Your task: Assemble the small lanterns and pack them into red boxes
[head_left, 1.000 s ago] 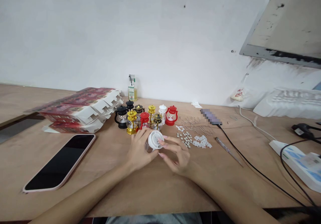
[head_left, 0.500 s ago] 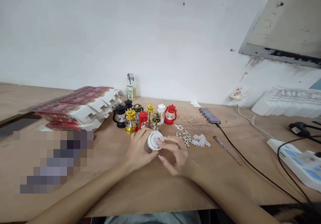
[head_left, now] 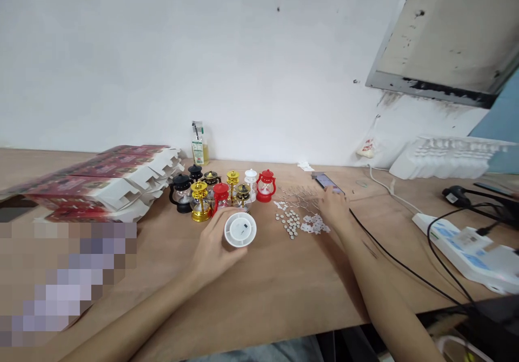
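Observation:
My left hand (head_left: 214, 246) is closed around a small white lantern (head_left: 240, 230), whose round underside with a small dark slot is turned up toward me. Its upper part is hidden behind the fingers. My right hand (head_left: 333, 205) is over at the phone (head_left: 329, 182), fingers stretched onto its lower end and nothing seen in the grasp. Left of that hand lie a pile of small white tabs (head_left: 315, 223), several button cells (head_left: 290, 222) and thin bent wires (head_left: 300, 199). Behind the left hand stand several miniature lanterns (head_left: 200, 202) in black, gold, red and white.
Stacked red and white cartons (head_left: 97, 186) fill the left side. A bottle of yellowish liquid (head_left: 199, 145) stands against the wall. At right are a white power strip (head_left: 466, 251), a black cable (head_left: 405, 265), a screwdriver (head_left: 370, 248) partly behind my arm, and white foam-like sheets (head_left: 438, 159).
My right hand has left the lantern's base and moved right and forward to the phone. My left hand keeps hold of the lantern. The phone's screen looks lit. The view has turned slightly right.

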A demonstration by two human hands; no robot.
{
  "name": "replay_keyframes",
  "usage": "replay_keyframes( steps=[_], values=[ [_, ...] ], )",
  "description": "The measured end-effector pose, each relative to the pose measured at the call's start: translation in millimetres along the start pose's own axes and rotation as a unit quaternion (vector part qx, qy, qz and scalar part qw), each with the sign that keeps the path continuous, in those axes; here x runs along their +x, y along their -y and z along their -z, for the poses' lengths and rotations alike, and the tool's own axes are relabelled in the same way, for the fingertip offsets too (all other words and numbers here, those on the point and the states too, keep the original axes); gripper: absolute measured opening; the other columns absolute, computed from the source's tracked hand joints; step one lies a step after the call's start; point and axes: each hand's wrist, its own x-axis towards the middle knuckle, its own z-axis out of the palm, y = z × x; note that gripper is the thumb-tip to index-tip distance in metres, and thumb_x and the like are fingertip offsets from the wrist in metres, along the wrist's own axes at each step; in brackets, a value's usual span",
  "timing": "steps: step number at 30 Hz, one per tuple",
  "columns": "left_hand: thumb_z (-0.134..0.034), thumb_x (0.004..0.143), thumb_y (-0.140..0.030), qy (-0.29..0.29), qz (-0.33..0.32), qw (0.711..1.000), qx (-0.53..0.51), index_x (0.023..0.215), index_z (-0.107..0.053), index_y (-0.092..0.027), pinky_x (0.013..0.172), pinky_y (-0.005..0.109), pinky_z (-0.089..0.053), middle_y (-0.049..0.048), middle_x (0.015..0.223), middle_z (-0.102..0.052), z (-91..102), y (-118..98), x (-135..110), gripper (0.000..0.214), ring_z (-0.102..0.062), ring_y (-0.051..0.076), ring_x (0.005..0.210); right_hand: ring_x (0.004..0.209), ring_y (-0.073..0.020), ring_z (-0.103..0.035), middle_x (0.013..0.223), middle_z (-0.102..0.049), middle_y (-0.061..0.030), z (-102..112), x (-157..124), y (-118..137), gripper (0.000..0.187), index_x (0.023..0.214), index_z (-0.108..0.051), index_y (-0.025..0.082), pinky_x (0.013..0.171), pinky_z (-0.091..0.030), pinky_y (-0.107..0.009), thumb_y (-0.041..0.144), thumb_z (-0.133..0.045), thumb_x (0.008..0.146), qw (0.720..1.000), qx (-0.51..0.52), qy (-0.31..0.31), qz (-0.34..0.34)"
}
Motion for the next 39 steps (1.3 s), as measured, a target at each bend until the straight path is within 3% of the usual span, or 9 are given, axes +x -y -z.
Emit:
replay_keyframes(
  steps=[4, 9, 19, 26, 32, 39],
  values=[
    [-0.057, 0.068, -0.015, 0.001, -0.004, 1.0, 0.001, 0.109, -0.051, -0.021, 0.094, 0.035, -0.047, 0.0056, 0.113, -0.059, -1.1, 1, 0, 0.042, -0.055, 0.023, 0.11, 0.097, -0.0338, -0.06, 0.094, -0.066, -0.0235, -12, 7, -25, 0.029, 0.11, -0.052, 0.004, 0.078, -0.042, -0.039, 0.016, -0.04, 0.087, 0.998, -0.008, 0.02, -0.051],
    [-0.057, 0.068, -0.015, 0.008, -0.003, 1.0, 0.01, 0.109, -0.051, -0.02, 0.094, 0.035, -0.047, 0.0056, 0.112, -0.059, -3.4, 4, -1, 0.042, -0.054, 0.024, 0.111, 0.101, -0.0276, -0.059, 0.099, -0.066, -0.0151, -25, 18, -33, 0.03, 0.115, -0.051, 0.011, 0.079, -0.041, -0.033, 0.02, -0.042, 0.088, 0.999, 0.003, 0.039, -0.015],
    [-0.058, 0.068, -0.015, -0.01, 0.004, 1.0, 0.015, 0.11, -0.052, -0.021, 0.093, 0.037, -0.048, 0.0071, 0.111, -0.052, -1.7, 4, 1, 0.043, -0.054, 0.024, 0.108, 0.103, -0.0242, -0.057, 0.103, -0.068, -0.0101, -33, 54, -7, 0.025, 0.108, -0.06, 0.018, 0.082, -0.039, -0.03, 0.021, -0.048, 0.087, 0.99, -0.015, 0.079, 0.118],
    [-0.057, 0.065, -0.013, 0.001, 0.004, 1.0, 0.006, 0.11, -0.052, -0.022, 0.094, 0.038, -0.047, 0.0064, 0.112, -0.052, -3.7, 7, -1, 0.046, -0.054, 0.024, 0.108, 0.099, -0.0228, -0.06, 0.101, -0.067, -0.0114, -41, 61, 2, 0.026, 0.112, -0.058, 0.017, 0.08, -0.042, -0.03, 0.019, -0.046, 0.089, 0.984, -0.049, 0.101, 0.137],
    [-0.056, 0.064, -0.01, 0.002, -0.004, 1.0, -0.001, 0.11, -0.051, -0.021, 0.093, 0.036, -0.047, 0.0066, 0.113, -0.054, -4.4, 7, -1, 0.048, -0.055, 0.023, 0.108, 0.098, -0.0196, -0.06, 0.115, -0.058, -0.0078, -46, 64, 7, 0.031, 0.116, -0.054, 0.015, 0.084, -0.051, -0.041, 0.033, -0.053, 0.091, 0.977, -0.078, 0.116, 0.16],
    [-0.057, 0.065, -0.013, 0.017, 0.006, 1.0, 0.011, 0.112, -0.052, -0.021, 0.095, 0.039, -0.046, 0.0069, 0.115, -0.059, -2.3, 4, 1, 0.048, -0.055, 0.025, 0.111, 0.099, -0.0201, -0.059, 0.117, -0.057, -0.0085, -51, 65, 9, 0.032, 0.117, -0.054, 0.015, 0.083, -0.051, -0.041, 0.032, -0.054, 0.09, 0.971, -0.089, 0.113, 0.189]
  ],
)
